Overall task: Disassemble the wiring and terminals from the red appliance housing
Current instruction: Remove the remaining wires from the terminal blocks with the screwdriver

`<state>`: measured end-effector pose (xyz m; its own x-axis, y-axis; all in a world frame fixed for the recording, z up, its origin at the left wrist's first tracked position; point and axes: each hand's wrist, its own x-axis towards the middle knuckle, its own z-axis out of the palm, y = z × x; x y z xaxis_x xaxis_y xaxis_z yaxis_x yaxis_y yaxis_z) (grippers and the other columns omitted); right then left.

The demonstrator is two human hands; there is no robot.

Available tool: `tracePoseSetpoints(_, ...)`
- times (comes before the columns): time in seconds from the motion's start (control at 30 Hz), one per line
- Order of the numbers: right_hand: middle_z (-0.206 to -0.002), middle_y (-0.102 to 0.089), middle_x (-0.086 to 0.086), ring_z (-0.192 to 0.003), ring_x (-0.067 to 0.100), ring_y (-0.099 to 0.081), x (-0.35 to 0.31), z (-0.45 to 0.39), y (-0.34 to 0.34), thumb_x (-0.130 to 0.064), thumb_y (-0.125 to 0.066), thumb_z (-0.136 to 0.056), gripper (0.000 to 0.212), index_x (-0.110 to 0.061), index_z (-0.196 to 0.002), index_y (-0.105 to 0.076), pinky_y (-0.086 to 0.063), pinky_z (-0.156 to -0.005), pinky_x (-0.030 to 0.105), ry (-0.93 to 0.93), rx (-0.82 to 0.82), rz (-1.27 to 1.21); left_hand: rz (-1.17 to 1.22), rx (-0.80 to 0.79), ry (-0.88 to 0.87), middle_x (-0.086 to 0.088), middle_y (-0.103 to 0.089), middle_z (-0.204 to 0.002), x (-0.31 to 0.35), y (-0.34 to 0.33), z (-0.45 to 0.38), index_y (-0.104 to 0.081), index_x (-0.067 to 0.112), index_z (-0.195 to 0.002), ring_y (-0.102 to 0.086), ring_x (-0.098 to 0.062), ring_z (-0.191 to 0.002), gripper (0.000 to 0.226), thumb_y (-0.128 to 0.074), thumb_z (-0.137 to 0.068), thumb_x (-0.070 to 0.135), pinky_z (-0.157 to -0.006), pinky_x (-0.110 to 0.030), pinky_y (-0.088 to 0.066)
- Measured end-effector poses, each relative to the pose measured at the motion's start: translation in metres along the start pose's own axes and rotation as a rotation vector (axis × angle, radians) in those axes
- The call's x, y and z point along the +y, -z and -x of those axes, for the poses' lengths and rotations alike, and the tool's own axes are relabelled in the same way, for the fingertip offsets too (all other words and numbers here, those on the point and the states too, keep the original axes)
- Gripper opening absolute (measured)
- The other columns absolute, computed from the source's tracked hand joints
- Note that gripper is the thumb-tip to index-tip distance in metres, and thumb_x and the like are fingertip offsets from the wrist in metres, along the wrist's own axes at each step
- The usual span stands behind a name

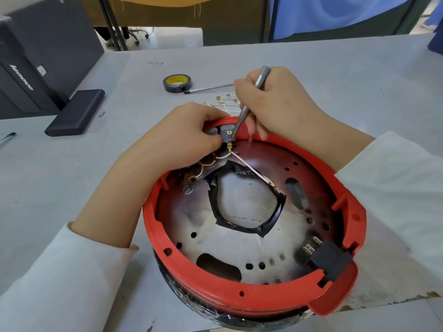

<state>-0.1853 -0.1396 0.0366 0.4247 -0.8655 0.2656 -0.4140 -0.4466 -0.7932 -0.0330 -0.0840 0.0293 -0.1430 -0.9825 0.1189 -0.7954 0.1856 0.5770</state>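
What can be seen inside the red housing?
Inside the red housing: a metal plate with holes, black tape around its middle opening, white wires, a black plug block. The left hand covers some wiring.

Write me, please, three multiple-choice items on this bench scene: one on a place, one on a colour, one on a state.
1. Where does the roll of tape lie?
A. inside the housing
B. on the table beyond the hands
C. on the black case

2. What colour is the housing rim?
A. red
B. blue
C. green

3. What is the right hand doing?
A. resting flat
B. gripping a screwdriver
C. holding the tape

Key: 1 B, it lies on the grey tabletop; 2 A, the ring is plainly red; 3 B, its fingers curl round the metal shaft, tip at the grey terminal block.
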Motion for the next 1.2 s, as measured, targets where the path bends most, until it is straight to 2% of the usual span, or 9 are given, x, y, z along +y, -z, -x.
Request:
tracePoseSetpoints(0.1,-0.05,-0.063,0.006,-0.034,0.016,-0.052,0.002,0.012,0.004,-0.03,-0.052,-0.096,0.037,-0.016,-0.063,-0.042,-0.035,-0.04,0.014,0.005,-0.087,0.012,-0.024,0.004,-0.016,0.009,-0.067,-0.077,-0.001,-0.001,0.0,-0.067,0.034,-0.106,-0.059,-0.004,-0.068,0.03,-0.056,-0.084,0.018,-0.058,-0.017,-0.044)
tracePoseSetpoints(0.17,-0.053,-0.066,0.004,-0.036,0.014,-0.054,0.004,0.019,0.004,-0.033,-0.058,-0.093,0.035,-0.017,-0.064,-0.044,-0.037,-0.04,0.015,0.005,-0.069,0.026,-0.046,0.008,-0.01,0.013,-0.063,-0.073,-0.001,-0.001,-0.001,-0.066,0.037,-0.106,-0.057,-0.004,-0.064,0.032,-0.057,-0.084,0.016,-0.054,-0.015,-0.042)
tracePoseSetpoints(0.3,-0.052,-0.066,0.005,-0.035,0.016,-0.053,0.005,0.017,0.003,-0.022,-0.058,-0.09,0.029,-0.015,-0.064,-0.046,-0.04,-0.042,0.02,-0.037,-0.045,-0.001,-0.046,-0.001,-0.005,0.019,-0.063,-0.078,0.001,0.0,0.0,-0.065,0.038,-0.113,-0.062,-0.005,-0.069,0.037,-0.057,-0.085,0.016,-0.058,-0.015,-0.044)
tracePoseSetpoints(0.5,-0.045,-0.062,0.006,-0.03,0.018,-0.049,0.001,0.004,0.001,-0.013,-0.054,-0.084,0.027,-0.013,-0.059,-0.043,-0.023,-0.031,0.011,-0.14,-0.065,-0.038,-0.009,0.013,0.01,0.021,-0.062,-0.066,0.0,0.0,0.0,-0.066,0.041,-0.108,-0.057,0.005,-0.053,0.034,-0.058,-0.083,0.018,-0.047,-0.008,-0.042)
tracePoseSetpoints(0.6,-0.042,-0.06,0.004,-0.026,0.016,-0.046,-0.001,0.001,-0.004,-0.018,-0.055,-0.085,0.031,-0.013,-0.057,-0.045,-0.029,-0.033,0.013,-0.082,-0.004,0.05,-0.01,-0.002,0.02,0.013,-0.065,-0.073,0.0,0.0,0.0,-0.063,0.044,-0.102,-0.059,0.0,-0.057,0.034,-0.057,-0.083,0.016,-0.049,-0.013,-0.045)
tracePoseSetpoints(0.73,-0.04,-0.056,0.002,-0.024,0.014,-0.043,0.001,0.005,-0.008,-0.02,-0.055,-0.088,0.035,-0.014,-0.056,-0.042,-0.032,-0.036,0.017,0.007,0.054,0.084,-0.026,0.007,0.017,0.021,-0.061,-0.064,0.0,0.0,0.0,-0.061,0.046,-0.1,-0.056,0.008,-0.056,0.034,-0.058,-0.083,0.017,-0.049,-0.006,-0.04)
tracePoseSetpoints(0.87,-0.044,-0.048,0.008,-0.025,0.01,-0.041,0.001,0.002,-0.007,-0.015,-0.054,-0.089,0.037,-0.014,-0.057,-0.036,-0.03,-0.036,0.016,0.053,0.065,0.046,-0.038,0.007,0.028,0.017,-0.063,-0.07,0.0,0.0,0.0,-0.064,0.041,-0.11,-0.056,0.001,-0.059,0.037,-0.058,-0.083,0.016,-0.048,-0.009,-0.04)
tracePoseSetpoints(1.03,-0.037,-0.051,0.007,-0.026,0.02,-0.041,0.003,-0.004,-0.007,-0.015,-0.052,-0.088,0.04,-0.013,-0.051,-0.038,-0.034,-0.036,0.019,-0.005,0.013,-0.004,-0.037,0.013,0.037,0.019,-0.061,-0.066,0.0,0.0,0.0,-0.065,0.037,-0.112,-0.054,0.005,-0.053,0.036,-0.058,-0.083,0.016,-0.046,-0.008,-0.041)
tracePoseSetpoints(1.2,-0.036,-0.054,0.003,-0.026,0.017,-0.04,0.002,-0.009,-0.007,-0.014,-0.05,-0.086,0.036,-0.01,-0.05,-0.044,-0.039,-0.039,0.021,-0.045,-0.042,0.039,-0.005,0.005,0.045,0.016,-0.063,-0.058,0.001,0.001,0.0,-0.065,0.038,-0.108,-0.057,0.001,-0.046,0.038,-0.055,-0.082,0.011,-0.04,-0.011,-0.04)
